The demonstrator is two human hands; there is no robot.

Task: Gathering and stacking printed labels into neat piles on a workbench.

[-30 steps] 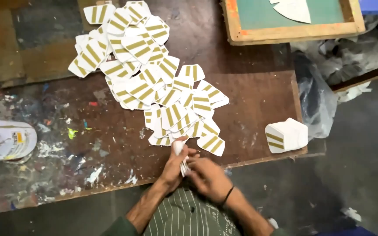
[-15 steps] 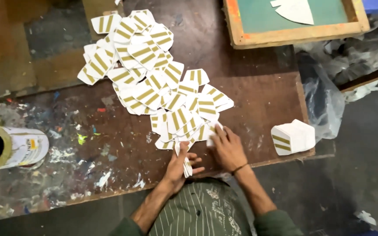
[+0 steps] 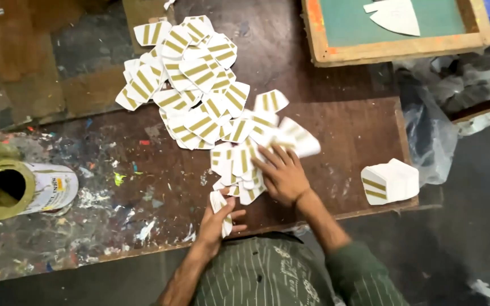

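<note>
Many white cut-out pieces with gold stripes (image 3: 199,85) lie spread in an overlapping trail across a dark, paint-stained wooden table (image 3: 347,136). My left hand (image 3: 218,220) grips a small stack of these pieces (image 3: 221,205) near the table's front edge. My right hand (image 3: 282,173) rests flat, fingers spread, on the nearest pieces of the pile (image 3: 239,164); one piece by its fingertips (image 3: 299,139) is blurred.
A neat stack of the same striped pieces (image 3: 389,181) sits at the table's right front corner. A wooden-framed green screen (image 3: 398,28) lies at the back right. A tipped paint can (image 3: 21,190) lies at the left. A crumpled plastic bag (image 3: 432,133) hangs off the right side.
My right hand left the stack held in my left hand and reached forward onto the pile. The view shifted slightly, and the left hand stayed near the table's edge.
</note>
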